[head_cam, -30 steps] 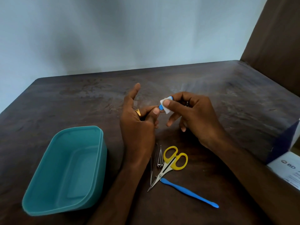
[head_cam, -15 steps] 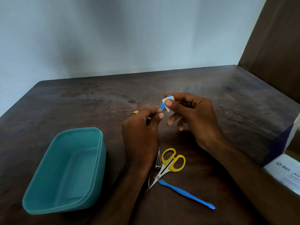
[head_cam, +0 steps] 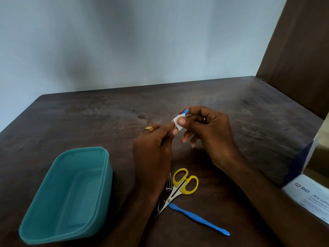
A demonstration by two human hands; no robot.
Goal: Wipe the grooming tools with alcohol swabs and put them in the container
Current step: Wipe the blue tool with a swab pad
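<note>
Two hands meet above the tabletop (head_cam: 231, 113): left hand (head_cam: 153, 150) pinches the blue tool (head_cam: 185, 111), right hand (head_cam: 208, 129) pinches the swab (head_cam: 177, 122) round its upper end; tool slants up-right; container (head_cam: 35, 227) nearer the left hand.

A teal tub (head_cam: 65, 195) is seen near left on a dark brown, mottled worktop (head_cam: 249, 111). Scissors (head_cam: 179, 186) are marked by yellow handles and pale metal blades. A bright blue tool (head_cam: 199, 219) is laid near them, and another blue tool (head_cam: 185, 111) is wrapped in a white swab (head_cam: 177, 123). A gold ring (head_cam: 149, 129) is worn. At the right, a white and navy box (head_cam: 309, 191) is printed with dark lettering. A pale blue-grey wall (head_cam: 124, 41) is seen beyond.
</note>
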